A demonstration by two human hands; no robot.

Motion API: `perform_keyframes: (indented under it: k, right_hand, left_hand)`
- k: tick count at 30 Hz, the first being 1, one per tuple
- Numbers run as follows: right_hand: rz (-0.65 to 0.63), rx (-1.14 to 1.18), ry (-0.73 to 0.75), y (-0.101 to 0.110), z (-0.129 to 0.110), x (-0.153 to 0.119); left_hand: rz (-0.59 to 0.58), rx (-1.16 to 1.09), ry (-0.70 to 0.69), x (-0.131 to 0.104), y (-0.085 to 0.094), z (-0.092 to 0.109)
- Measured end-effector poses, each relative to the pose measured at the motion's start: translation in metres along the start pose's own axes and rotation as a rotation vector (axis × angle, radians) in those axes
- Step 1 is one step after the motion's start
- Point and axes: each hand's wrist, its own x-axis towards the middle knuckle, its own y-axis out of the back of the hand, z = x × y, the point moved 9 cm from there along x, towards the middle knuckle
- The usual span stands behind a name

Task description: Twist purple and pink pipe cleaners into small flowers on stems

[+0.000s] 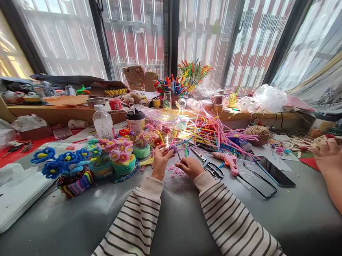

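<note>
My left hand is closed, pinching a small purple fuzzy pipe-cleaner piece between thumb and fingers. My right hand grips a thin dark pointed tool, whose tip reaches the purple piece; its exact kind is too small to make out. Pink fluffy scraps lie on the grey table just below both hands. Black-handled scissors and a pink glue gun rest right of my right hand. Left of my left hand stand pots of pink pipe-cleaner flowers.
Blue flowers in a striped pot stand at left near a white device. A heap of pipe cleaners, a twine ball and a phone lie to the right. Another person's hand is at far right.
</note>
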Motion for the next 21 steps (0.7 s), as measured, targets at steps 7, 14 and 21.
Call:
perform_keyframes:
  k: [7,14,21]
  right_hand:
    - [0.049,0.002,0.003,0.006,-0.002,-0.002]
    - [0.019,0.028,0.012,0.003,-0.003,-0.001]
    - [0.09,0.032,-0.006,0.013,0.0,-0.002]
  left_hand:
    - [-0.001,-0.004,-0.014,0.001,0.0,0.001]
    - [-0.026,-0.003,-0.016,0.0,-0.002,-0.001]
    - [0.03,0.026,-0.063,0.002,0.005,0.003]
